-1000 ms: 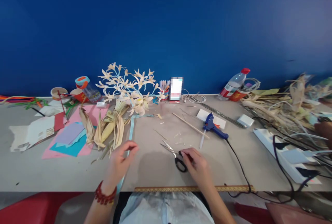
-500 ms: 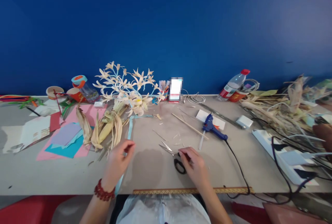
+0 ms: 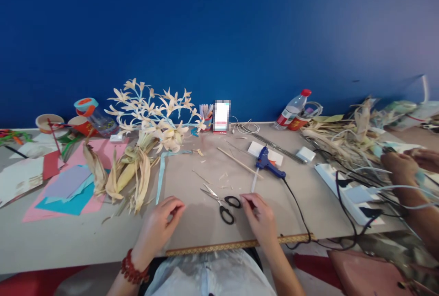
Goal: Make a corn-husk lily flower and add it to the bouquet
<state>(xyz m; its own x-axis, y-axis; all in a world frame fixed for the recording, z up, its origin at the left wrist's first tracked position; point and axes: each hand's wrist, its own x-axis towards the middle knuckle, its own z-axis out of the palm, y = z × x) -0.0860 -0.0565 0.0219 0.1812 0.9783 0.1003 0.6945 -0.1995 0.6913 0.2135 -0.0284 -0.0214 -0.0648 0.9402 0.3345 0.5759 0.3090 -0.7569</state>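
Though loosely curled, with thumb near fingertips at left hand and right hand alike, cannot tell if grasping anything. Find scissors just left of the right fingertips, with blades parted and handles turned near, probably laid so for easy reach. Note glue gun beyond the right fingers, aimed away, likely for safety. See most room between left fingertips and scissors; mind the table edge under both wrists.

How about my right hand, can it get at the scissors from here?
Probably yes: the scissors lie on the table close beside your right hand, with nothing on top of them.
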